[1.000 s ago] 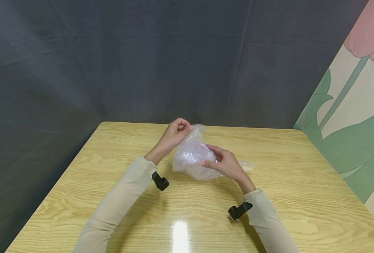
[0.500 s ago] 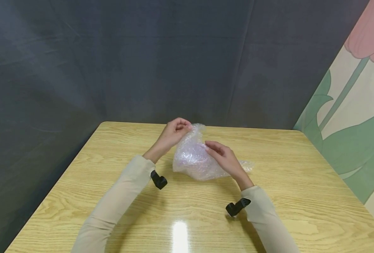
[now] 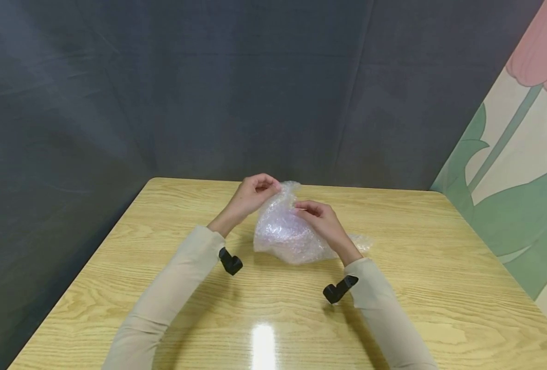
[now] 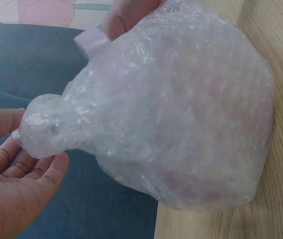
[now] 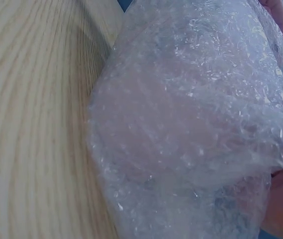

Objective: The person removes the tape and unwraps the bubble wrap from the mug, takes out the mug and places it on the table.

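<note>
A bundle of clear bubble wrap (image 3: pixel 280 234) stands on the table, bulky below and narrowing to a twisted neck on top. Something pinkish shows faintly inside; its kind is hidden. My left hand (image 3: pixel 251 198) pinches the wrap's narrow top end, which appears as a rounded knob between thumb and fingers in the left wrist view. Lower and to the right, my right hand (image 3: pixel 321 220) pinches the wrap's upper right side with thumb and forefinger. A short pale pink strip (image 4: pixel 94 45) sticks out from the wrap. The right wrist view has the crinkled bubble wrap (image 5: pixel 181 119) covering most of the right hand's fingers.
A loose flap of bubble wrap (image 3: pixel 361 242) trails right of the bundle on the wooden table (image 3: pixel 162 267). Behind the table hangs a dark curtain (image 3: pixel 255 92). A wall with a painted flower (image 3: pixel 523 180) borders the right side.
My right hand has moved up and left along the bundle, its spread thumb and fingers closing to a pinch near the upper side. The left hand keeps its hold at the top.
</note>
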The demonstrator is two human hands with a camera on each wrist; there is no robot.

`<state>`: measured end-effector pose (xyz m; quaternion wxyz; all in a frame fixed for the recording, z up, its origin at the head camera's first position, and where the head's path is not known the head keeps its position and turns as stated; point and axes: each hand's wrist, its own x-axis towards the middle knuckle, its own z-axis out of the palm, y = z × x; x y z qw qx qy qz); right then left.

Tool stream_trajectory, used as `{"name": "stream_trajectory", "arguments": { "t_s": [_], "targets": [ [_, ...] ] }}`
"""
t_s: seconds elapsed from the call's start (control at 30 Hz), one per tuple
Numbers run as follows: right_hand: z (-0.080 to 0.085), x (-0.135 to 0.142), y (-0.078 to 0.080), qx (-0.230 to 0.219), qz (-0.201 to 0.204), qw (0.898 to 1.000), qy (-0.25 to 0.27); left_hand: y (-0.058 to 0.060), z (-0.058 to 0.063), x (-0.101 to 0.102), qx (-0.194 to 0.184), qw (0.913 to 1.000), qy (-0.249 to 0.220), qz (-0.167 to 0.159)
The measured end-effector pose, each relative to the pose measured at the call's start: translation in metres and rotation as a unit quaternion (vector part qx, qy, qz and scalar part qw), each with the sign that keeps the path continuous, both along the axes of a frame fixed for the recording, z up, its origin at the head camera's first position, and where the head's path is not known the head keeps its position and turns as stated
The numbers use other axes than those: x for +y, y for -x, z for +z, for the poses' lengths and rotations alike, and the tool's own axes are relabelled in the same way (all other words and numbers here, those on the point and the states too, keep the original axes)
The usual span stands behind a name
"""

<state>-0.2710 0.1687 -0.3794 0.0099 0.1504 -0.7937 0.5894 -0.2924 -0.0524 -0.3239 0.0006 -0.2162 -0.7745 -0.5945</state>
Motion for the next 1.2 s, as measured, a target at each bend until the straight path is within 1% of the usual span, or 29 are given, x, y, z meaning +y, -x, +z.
{"name": "stream_trajectory", "arguments": {
  "t_s": [0.07,0.17,0.27,0.4,0.53,0.77,0.83,0.87,1.0,1.07,1.2],
  "targets": [
    [0.000,0.000,0.001,0.008,-0.002,1.000,-0.003,0.001,0.000,-0.001,0.003,1.0000,0.001,-0.002],
    [0.000,-0.001,0.001,0.019,-0.016,1.000,-0.003,0.001,0.000,-0.002,0.009,0.9999,0.004,-0.003],
    [0.000,0.001,0.000,0.028,-0.033,0.999,0.000,0.001,0.001,-0.003,0.015,0.9999,0.006,-0.002],
    [0.001,0.003,-0.002,0.035,-0.045,0.998,0.003,0.002,0.002,-0.004,0.018,0.9998,0.009,-0.001],
    [0.003,0.003,-0.002,0.039,-0.046,0.998,-0.004,0.002,0.003,-0.004,0.019,0.9998,0.010,0.000],
    [0.006,0.001,0.002,0.039,-0.044,0.998,0.033,0.001,0.008,-0.003,0.031,0.9994,0.011,-0.008],
    [0.015,-0.002,-0.003,0.036,-0.041,0.998,0.022,0.000,0.009,-0.003,0.033,0.9993,0.014,-0.007],
    [0.015,-0.002,-0.003,0.035,-0.039,0.999,0.016,0.000,0.010,-0.004,0.035,0.9993,0.013,-0.008],
    [0.014,-0.002,-0.002,0.030,-0.041,0.999,-0.009,-0.002,0.011,-0.006,0.038,0.9992,0.007,-0.013],
    [0.005,0.001,0.004,0.032,-0.044,0.998,-0.010,-0.003,0.011,-0.007,0.040,0.9991,0.005,-0.016],
    [0.006,0.000,0.001,0.033,-0.048,0.998,-0.011,-0.003,0.010,-0.009,0.038,0.9992,0.005,-0.015]
  ]
}}
